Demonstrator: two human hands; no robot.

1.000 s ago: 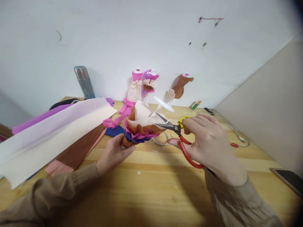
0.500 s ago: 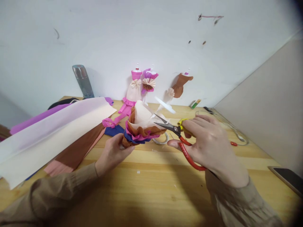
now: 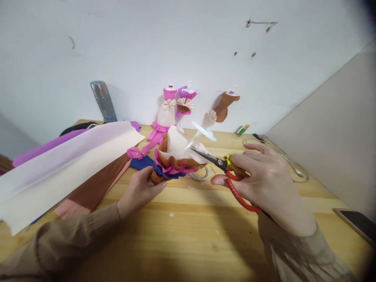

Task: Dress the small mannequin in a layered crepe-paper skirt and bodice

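My left hand [image 3: 141, 190] is closed round the narrow brown end of a layered crepe-paper dress [image 3: 176, 164], held tilted above the table. Its ruffled layers are blue, pink, brown and cream, flaring open to the upper right. A white stand [image 3: 204, 132] with a flat base sticks out of the cream layer. My right hand [image 3: 267, 184] grips a pair of scissors [image 3: 219, 161] by their red and yellow handles. The blades are closed or nearly so, with their tips in front of the cream paper at the opening.
Long crepe-paper sheets [image 3: 73, 156] lie at the left, before a metal flask [image 3: 102, 102]. Small dressed mannequins [image 3: 169, 107] stand against the wall. A tape roll [image 3: 201, 173] is behind the dress. A glue stick [image 3: 243, 130], a cable [image 3: 289, 160] and a phone [image 3: 357, 223] lie rightward.
The scissor blades have come together from apart. My right hand has shifted slightly right and down; my left hand and the dress stay nearly in place.
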